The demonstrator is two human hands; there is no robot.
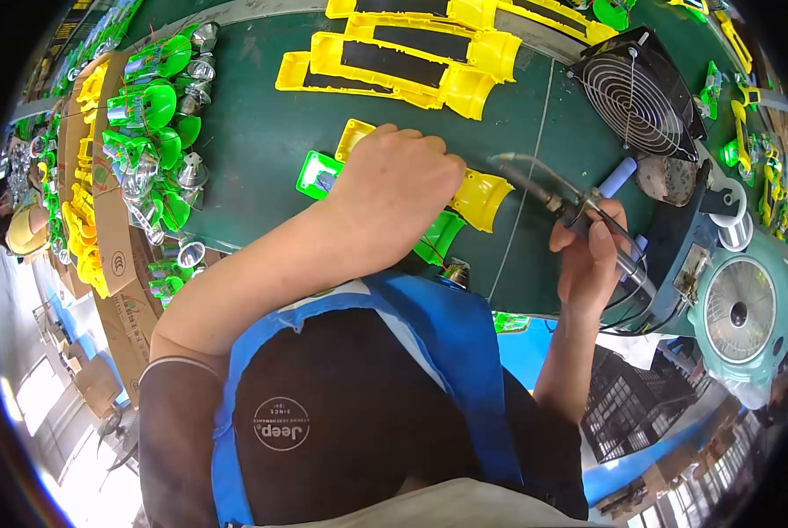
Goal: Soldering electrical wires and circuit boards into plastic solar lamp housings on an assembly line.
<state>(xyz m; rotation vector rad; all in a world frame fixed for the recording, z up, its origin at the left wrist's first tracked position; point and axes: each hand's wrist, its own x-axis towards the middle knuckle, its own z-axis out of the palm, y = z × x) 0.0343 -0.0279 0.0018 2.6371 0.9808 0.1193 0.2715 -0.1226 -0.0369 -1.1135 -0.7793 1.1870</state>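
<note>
My left hand [398, 194] is curled, knuckles up, over a yellow plastic casing half [482, 201] on the green table. What its fingertips pinch is hidden underneath. Beside that casing, partly covered by the hand, lies a green plastic shell [442, 236], with its other end [317, 176] showing left of the wrist. A small silver lamp cup [455, 275] sits at the table's near edge. To the right, my right hand [590, 246] grips a soldering iron [577, 217], its thin tip pointing left toward the yellow casing, apart from it.
Several yellow casings [394, 66] lie along the far side. A square black fan [636, 97] stands far right, a round green fan [737, 308] nearer. Green shells with silver lamp cups [161, 132] crowd the left edge beside a cardboard box [117, 229]. A blue cylinder [619, 178] lies near the iron.
</note>
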